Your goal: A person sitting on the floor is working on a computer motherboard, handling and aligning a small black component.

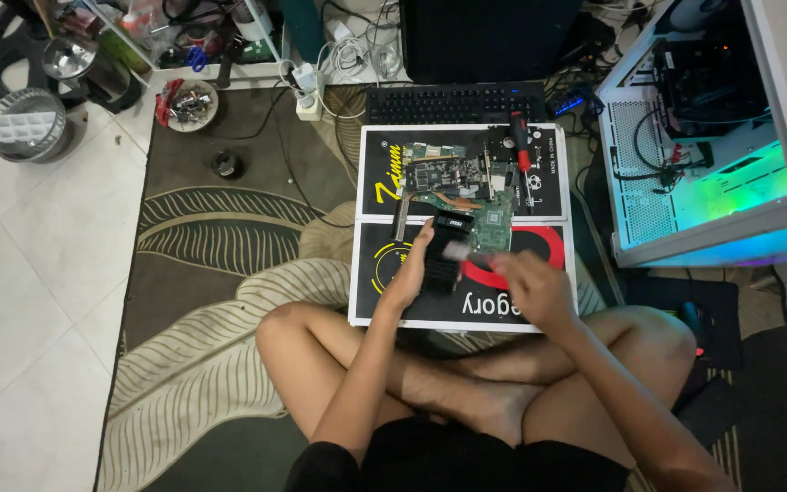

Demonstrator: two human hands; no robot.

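Observation:
I sit cross-legged on a rug with a black-and-white board [539, 310] in front of my knees. My left hand [409, 273] grips the side of a black finned heatsink block [442, 260] lying on that board. My right hand [532, 284] is blurred and holds a small tool with a red handle [483, 265] whose pale tip points at the block. Just beyond lies a green circuit board [492, 223] with copper pipes [448, 196] beside it.
A red-and-black screwdriver [520, 146] lies on the far panel. A black keyboard [455, 102] sits behind it, a white lit computer case [712, 137] stands at the right, a black mouse [696, 321] by my right knee. Cables, a bowl of small parts [189, 105] and clutter lie at the back left.

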